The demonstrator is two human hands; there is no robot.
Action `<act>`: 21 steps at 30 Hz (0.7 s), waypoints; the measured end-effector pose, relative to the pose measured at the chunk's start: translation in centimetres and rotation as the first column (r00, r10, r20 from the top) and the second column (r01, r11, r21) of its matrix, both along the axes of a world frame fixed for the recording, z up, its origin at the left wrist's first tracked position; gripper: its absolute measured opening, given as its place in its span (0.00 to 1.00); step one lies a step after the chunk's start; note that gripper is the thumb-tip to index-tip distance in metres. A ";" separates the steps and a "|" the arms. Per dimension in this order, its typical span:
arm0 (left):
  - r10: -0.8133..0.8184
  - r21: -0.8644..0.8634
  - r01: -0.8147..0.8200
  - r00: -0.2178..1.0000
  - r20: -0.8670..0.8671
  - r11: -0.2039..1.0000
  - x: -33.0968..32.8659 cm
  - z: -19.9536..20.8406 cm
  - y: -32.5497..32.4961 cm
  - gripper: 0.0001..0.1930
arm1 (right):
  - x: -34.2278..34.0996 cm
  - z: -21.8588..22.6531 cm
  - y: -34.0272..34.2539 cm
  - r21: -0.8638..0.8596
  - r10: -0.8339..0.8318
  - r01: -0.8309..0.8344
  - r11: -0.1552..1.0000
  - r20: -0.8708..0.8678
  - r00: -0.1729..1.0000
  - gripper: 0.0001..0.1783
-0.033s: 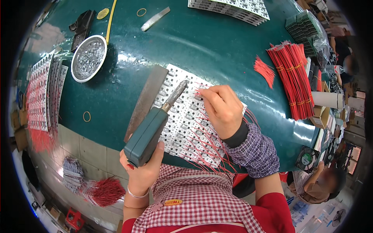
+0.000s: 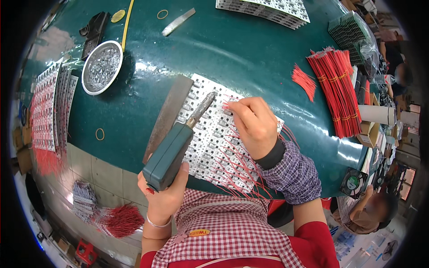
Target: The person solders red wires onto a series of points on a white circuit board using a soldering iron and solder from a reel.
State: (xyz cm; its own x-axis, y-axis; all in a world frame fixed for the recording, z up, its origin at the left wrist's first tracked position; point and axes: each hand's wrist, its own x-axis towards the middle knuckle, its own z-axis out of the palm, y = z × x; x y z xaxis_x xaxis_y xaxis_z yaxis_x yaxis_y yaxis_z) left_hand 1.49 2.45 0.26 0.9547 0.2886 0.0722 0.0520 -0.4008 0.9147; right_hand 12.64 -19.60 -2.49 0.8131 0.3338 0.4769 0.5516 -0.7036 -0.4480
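My left hand [image 2: 166,196] is wrapped round the handle of a green soldering gun [image 2: 167,154]. Its grey tip points up and away, over a white panel of circuit boards [image 2: 203,152] dotted with small black parts. With thumb and fingers pinched, my right hand [image 2: 258,127] holds thin red wires [image 2: 226,106] by the panel's upper right part, just right of the iron's tip. Whether the tip touches the panel I cannot tell. Rows of red wires [image 2: 234,167] trail from the panel's lower right. A flat dark bar [image 2: 169,116] lies along its left edge.
A white bowl of metal scraps [image 2: 85,85] and wired panels [image 2: 44,107] lie left. At right are bundled red wires [image 2: 335,94] and a loose bunch [image 2: 304,82]. Stacked panels [image 2: 268,13] stand at the back. A small fan [image 2: 353,182] and another person [image 2: 366,212] are at lower right.
My right fingertips and the pinched red wires have shifted very slightly. The soldering gun and the panel look unmoved.
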 end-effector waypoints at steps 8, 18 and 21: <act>-0.094 -0.062 0.093 0.995 -0.015 0.994 1.5 0.7 0.1 0.13 | 0.2 -0.5 0.2 0.021 -0.027 0.027 0.999 -0.028 0.999 0.15; -0.088 -0.106 0.086 0.996 -0.015 0.991 2.3 0.8 -0.5 0.10 | 0.5 -0.3 0.6 0.031 -0.052 0.054 0.998 -0.051 0.997 0.15; -0.114 -0.084 0.112 0.993 -0.024 0.990 2.5 1.1 -0.6 0.09 | 0.5 -0.4 0.6 0.043 -0.048 0.050 0.998 -0.046 0.998 0.15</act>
State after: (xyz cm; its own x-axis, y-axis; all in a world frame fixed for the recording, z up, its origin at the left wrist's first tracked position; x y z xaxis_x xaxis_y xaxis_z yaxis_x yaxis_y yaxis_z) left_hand 3.98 1.88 1.39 0.9829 0.1827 0.0251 0.0370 -0.3287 0.9437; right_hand 13.16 -19.04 -2.87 0.8490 0.2728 0.4525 0.4955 -0.7083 -0.5028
